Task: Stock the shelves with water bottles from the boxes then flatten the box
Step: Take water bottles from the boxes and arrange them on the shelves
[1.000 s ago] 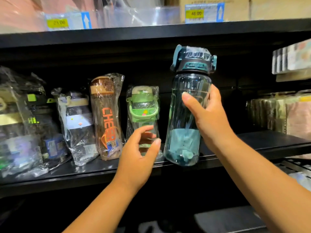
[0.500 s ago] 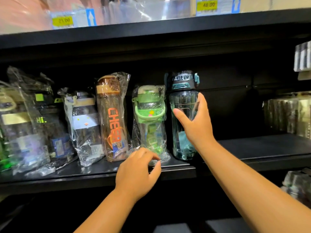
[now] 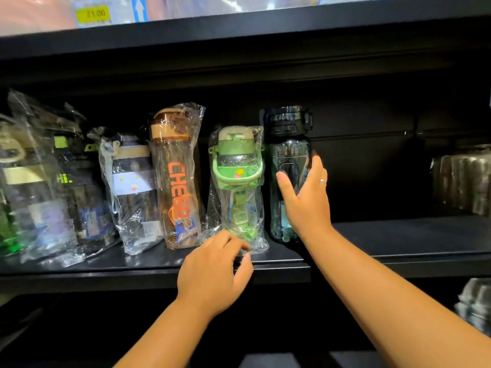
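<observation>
A dark teal water bottle [image 3: 288, 155] stands upright on the black shelf [image 3: 398, 243], just right of a green bottle [image 3: 237, 181] in clear plastic wrap. My right hand [image 3: 308, 205] holds the teal bottle, thumb across its front and fingers round its right side. My left hand [image 3: 212, 274] is at the shelf's front edge with curled fingers, and its fingertips and thumb pinch the plastic wrap at the green bottle's base. Further left stand a brown bottle [image 3: 175, 181] with orange lettering and a bottle with a white band [image 3: 132, 187], both wrapped.
More wrapped bottles [image 3: 39, 187] crowd the shelf's left end. Right of the teal bottle the shelf surface is bare up to wrapped metallic goods [image 3: 462, 179] at the far right. An upper shelf with a yellow price tag [image 3: 93, 14] hangs overhead. Wrapped items [image 3: 475, 304] sit lower right.
My right hand carried the teal bottle down and back and stood it on the shelf beside the green bottle. My left hand dropped and curled at the green bottle's base.
</observation>
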The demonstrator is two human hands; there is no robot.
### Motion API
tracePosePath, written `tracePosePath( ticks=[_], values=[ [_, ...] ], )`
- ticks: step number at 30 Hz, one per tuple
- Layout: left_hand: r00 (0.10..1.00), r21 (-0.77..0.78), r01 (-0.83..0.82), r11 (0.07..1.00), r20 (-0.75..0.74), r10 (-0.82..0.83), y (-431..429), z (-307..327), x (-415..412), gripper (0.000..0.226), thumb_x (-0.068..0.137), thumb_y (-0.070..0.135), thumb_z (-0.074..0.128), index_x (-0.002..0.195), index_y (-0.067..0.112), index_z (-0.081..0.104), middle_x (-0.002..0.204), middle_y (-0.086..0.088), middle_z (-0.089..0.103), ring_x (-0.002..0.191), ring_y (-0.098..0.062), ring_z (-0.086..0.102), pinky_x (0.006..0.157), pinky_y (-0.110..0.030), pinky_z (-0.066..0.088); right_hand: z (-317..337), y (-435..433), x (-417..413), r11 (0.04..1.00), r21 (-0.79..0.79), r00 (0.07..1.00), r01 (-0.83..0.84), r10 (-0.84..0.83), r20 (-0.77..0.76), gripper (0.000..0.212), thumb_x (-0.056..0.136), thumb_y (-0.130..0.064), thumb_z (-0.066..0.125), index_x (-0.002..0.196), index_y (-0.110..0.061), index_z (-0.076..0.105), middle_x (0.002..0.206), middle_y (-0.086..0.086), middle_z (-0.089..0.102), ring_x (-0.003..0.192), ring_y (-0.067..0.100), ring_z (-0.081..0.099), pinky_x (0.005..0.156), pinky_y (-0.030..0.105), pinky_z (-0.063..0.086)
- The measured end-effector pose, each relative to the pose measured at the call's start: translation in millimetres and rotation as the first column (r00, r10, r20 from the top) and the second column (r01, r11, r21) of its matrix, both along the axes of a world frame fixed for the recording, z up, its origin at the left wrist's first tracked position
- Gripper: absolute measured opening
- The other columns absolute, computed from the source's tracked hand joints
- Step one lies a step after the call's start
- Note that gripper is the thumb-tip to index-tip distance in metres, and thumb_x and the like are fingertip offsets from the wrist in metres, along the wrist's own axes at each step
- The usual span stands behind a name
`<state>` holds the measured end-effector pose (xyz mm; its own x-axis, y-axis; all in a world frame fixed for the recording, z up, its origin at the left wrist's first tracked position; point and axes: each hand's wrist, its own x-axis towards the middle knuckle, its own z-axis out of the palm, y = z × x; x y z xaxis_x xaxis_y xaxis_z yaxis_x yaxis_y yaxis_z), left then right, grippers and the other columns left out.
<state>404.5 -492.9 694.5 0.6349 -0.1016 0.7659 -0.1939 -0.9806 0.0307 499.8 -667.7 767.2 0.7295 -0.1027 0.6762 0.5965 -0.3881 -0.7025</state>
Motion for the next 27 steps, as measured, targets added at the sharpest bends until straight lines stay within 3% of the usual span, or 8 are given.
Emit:
tracePosePath(
  ticks=[3,5,8,11,15,18,23,27],
  values=[
    [1.0,-0.004,0.003,1.0,-0.015,-0.003,0.1,0.6,-2.2,0.026,0.089,0.047,0.044,0.094,0.036,0.067,0.091,0.02,0.06,0.074,-0.002,0.061,0.049,-0.005,0.019,-2.8,0.3,-0.5,1.0,-0.003,1.0,-0.008,0.008,0.001,0.086,0.094,-0.057,0.049,0.157,-0.024,0.0,0.163,0.005,0.006,0.14,0.026,0.034,0.092,0.028,0.037],
    [1.0,-0.009,0.001,1.0,-0.023,-0.001,1.0,0.4,-2.6,0.027,0.09,0.048,0.042,0.096,0.036,0.066,0.092,0.02,0.06,0.077,-0.003,0.061,0.052,-0.004,0.02,-6.3,0.1,-4.3,0.999,-0.034,1.0,0.007,-0.007,0.004,0.09,0.093,-0.058,0.05,0.157,-0.023,-0.003,0.162,0.005,0.003,0.145,0.027,0.024,0.104,0.037,0.039],
    [0.998,-0.026,0.025,0.999,-0.05,-0.026,4.4,0.1,-5.3,0.032,0.091,0.049,0.041,0.101,0.033,0.066,0.097,0.018,0.061,0.085,-0.006,0.062,0.06,-0.01,0.034,-17.8,-3.1,-21.8,0.979,-0.176,0.993,0.1,-0.086,0.084,0.091,0.094,-0.059,0.048,0.157,-0.02,-0.005,0.163,0.003,-0.001,0.149,0.024,0.007,0.12,0.049,0.021],
    [0.998,-0.087,0.045,0.995,-0.029,-0.048,9.4,-4.1,-21.3,0.034,0.089,0.047,0.046,0.107,0.026,0.067,0.102,0.013,0.064,0.094,-0.014,0.063,0.08,-0.034,0.049,-40.4,-5.7,-49.5,0.904,-0.374,0.965,0.205,-0.124,0.231,0.086,0.094,-0.064,0.036,0.157,-0.02,-0.003,0.164,0.002,0.0,0.15,0.025,0.005,0.122,0.05,0.013],
    [0.999,-0.083,-0.043,0.996,-0.006,0.042,25.8,-31.6,-65.4,0.042,0.087,0.046,0.049,0.117,0.022,0.067,0.125,0.004,0.064,0.115,-0.022,0.06,0.104,-0.041,0.041,-93.5,11.5,-92.1,0.792,-0.547,0.946,0.271,-0.114,0.304,0.081,0.093,-0.064,0.031,0.156,-0.015,0.016,0.163,0.007,0.015,0.149,0.031,0.015,0.119,0.055,0.016],
    [0.995,-0.062,-0.1,0.993,-0.024,0.099,51.6,-67.5,-109.9,0.049,0.088,0.045,0.05,0.127,0.018,0.063,0.144,-0.006,0.052,0.135,-0.026,0.047,0.116,-0.047,0.03,-139.8,42.7,-130.1,0.734,-0.643,0.967,0.218,-0.075,0.242,0.078,0.094,-0.063,0.03,0.154,-0.013,0.025,0.163,0.011,0.018,0.15,0.034,0.016,0.118,0.058,0.018],
    [0.96,-0.067,-0.222,0.973,-0.191,0.206,106.4,-146.7,-206.6,0.053,0.09,0.046,0.047,0.133,0.017,0.057,0.149,-0.007,0.046,0.142,-0.027,0.038,0.12,-0.045,0.02,-213.4,111.0,-206.2,0.639,-0.769,0.998,0.024,0.033,0.058,0.076,0.095,-0.064,0.027,0.153,-0.015,0.032,0.161,0.012,0.025,0.148,0.036,0.021,0.116,0.059,0.023],
    [0.908,-0.129,-0.314,0.941,-0.331,0.258,146.4,-214.4,-297.1,0.052,0.086,0.041,0.051,0.13,0.014,0.062,0.145,-0.011,0.052,0.136,-0.029,0.045,0.115,-0.049,0.03,-280.5,170.0,-279.3,0.531,-0.827,0.982,-0.187,0.112,-0.15,0.076,0.094,-0.065,0.026,0.151,-0.017,0.036,0.159,0.012,0.031,0.146,0.036,0.026,0.115,0.055,0.014]
  ],
)
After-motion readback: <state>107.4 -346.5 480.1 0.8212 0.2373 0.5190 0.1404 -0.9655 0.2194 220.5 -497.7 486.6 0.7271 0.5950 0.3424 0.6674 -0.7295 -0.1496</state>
